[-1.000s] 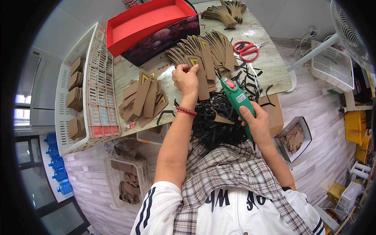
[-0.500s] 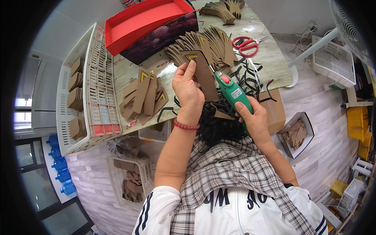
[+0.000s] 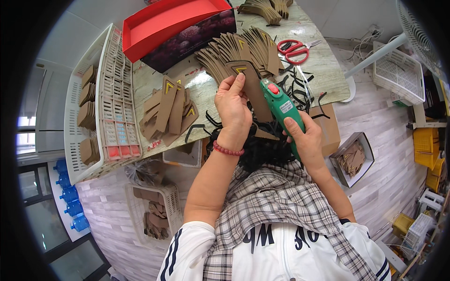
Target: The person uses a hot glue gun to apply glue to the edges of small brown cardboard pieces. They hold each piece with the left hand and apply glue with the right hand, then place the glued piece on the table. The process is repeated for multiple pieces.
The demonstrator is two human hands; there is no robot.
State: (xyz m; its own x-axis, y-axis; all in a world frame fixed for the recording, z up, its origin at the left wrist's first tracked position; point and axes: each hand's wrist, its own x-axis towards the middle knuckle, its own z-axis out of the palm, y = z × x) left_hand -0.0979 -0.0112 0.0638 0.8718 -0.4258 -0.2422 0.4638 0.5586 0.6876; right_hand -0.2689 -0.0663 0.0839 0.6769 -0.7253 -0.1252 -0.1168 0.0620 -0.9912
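My left hand [image 3: 233, 102], a red bead bracelet at its wrist, pinches a flat brown fabric-like piece [image 3: 255, 89] with a yellow chevron near its top. Green electric scissors [image 3: 283, 105] with a red button are gripped in my right hand [image 3: 304, 140]. Their tip touches or nearly touches the piece's right edge; the exact contact is hidden. Fanned stacks of similar brown pieces [image 3: 218, 56] lie just beyond. A loose heap of them [image 3: 164, 110] sits to the left. Black trimmed strips [image 3: 295, 86] are strewn to the right and pile up below my hands.
Red-handled scissors [image 3: 296, 51] lie at the table's right. A red box [image 3: 173, 23] stands at the back, beside a white plastic crate [image 3: 123, 84] on the left. On the floor are a box of brown pieces [image 3: 352, 159] and another white crate [image 3: 176, 201].
My left hand and the brown piece have shifted slightly right, bringing the piece's edge close against the electric scissors' tip. My right hand has moved only a little.
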